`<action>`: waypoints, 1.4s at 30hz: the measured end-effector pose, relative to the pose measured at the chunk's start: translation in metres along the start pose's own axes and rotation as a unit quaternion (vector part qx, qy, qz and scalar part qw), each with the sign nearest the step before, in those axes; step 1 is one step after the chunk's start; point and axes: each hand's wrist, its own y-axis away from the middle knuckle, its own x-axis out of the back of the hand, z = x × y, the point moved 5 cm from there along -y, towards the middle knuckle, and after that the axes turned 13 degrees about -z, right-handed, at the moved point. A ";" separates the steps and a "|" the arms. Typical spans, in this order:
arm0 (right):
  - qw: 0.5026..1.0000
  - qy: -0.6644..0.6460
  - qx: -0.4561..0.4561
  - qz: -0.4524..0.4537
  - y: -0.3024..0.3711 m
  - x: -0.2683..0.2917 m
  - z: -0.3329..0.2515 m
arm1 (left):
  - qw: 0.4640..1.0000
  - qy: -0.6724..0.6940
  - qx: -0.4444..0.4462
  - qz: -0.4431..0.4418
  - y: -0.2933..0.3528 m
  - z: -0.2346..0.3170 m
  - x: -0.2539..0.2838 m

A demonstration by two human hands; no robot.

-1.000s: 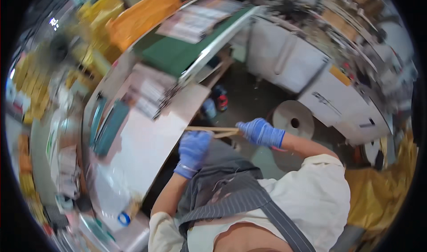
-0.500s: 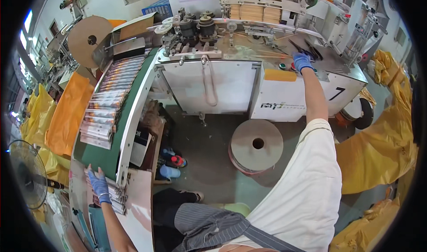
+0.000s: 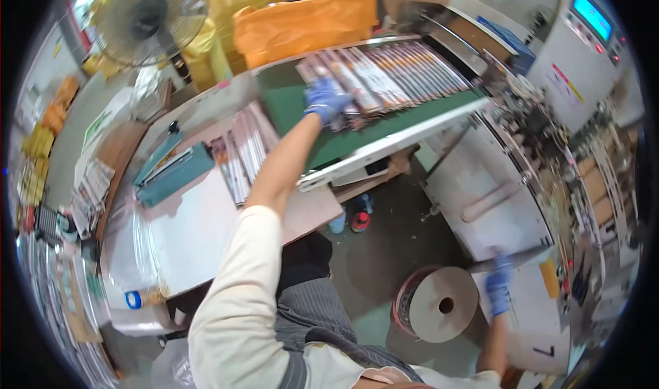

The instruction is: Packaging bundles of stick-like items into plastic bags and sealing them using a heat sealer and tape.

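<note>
Touching slim printed packets [image 3: 401,76] beneath, your left hand [image 3: 327,100] now does the handling — right hand [image 3: 499,284] withdrawn from the machine [image 3: 532,313], both grips too blurred to tell

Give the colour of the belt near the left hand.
Green belt; shows best in the head view, around the left hand.

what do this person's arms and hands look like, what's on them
The left hand and right hand wear blue gloves, the right one blurred. A pale band rings the left wrist. A loose cream sleeve covers the left upper arm; the left forearm is bare.
</note>
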 end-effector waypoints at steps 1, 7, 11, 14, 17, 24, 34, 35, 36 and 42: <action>0.980 0.061 0.168 -0.087 -0.021 -0.036 -0.159 | 0.999 0.036 -0.002 -0.016 -0.003 -0.009 0.000; 0.924 -0.196 0.309 -0.107 -0.098 -0.239 -0.414 | 0.895 0.377 -0.199 0.133 0.072 -0.086 0.047; 0.978 0.028 0.200 -0.053 -0.220 -0.334 -0.496 | 0.918 0.246 0.152 0.272 0.202 -0.324 0.029; 0.955 -0.169 -0.015 -0.242 -0.318 -0.395 -0.466 | 0.882 0.380 0.220 0.168 0.195 -0.377 0.004; 0.930 -0.158 -0.073 -0.323 -0.332 -0.419 -0.484 | 0.799 0.558 0.173 0.143 0.166 -0.343 0.004; 0.789 -0.404 -0.099 -0.453 -0.279 -0.468 -0.503 | 0.761 0.619 0.183 0.069 0.139 -0.352 0.015; 0.613 -0.548 -0.130 -0.554 0.036 -0.385 -0.450 | 0.700 0.697 0.146 0.054 0.492 -0.250 -0.020; 0.657 -0.516 -0.093 -0.542 0.032 -0.373 -0.474 | 0.727 0.663 0.178 -0.002 0.490 -0.252 -0.003; 0.685 -0.508 0.008 -0.522 0.016 -0.373 -0.491 | 0.821 0.558 0.113 0.051 0.481 -0.255 0.028; 0.682 -0.465 0.338 -0.452 -0.040 -0.325 -0.594 | 0.964 0.142 -0.196 0.112 0.427 -0.253 0.172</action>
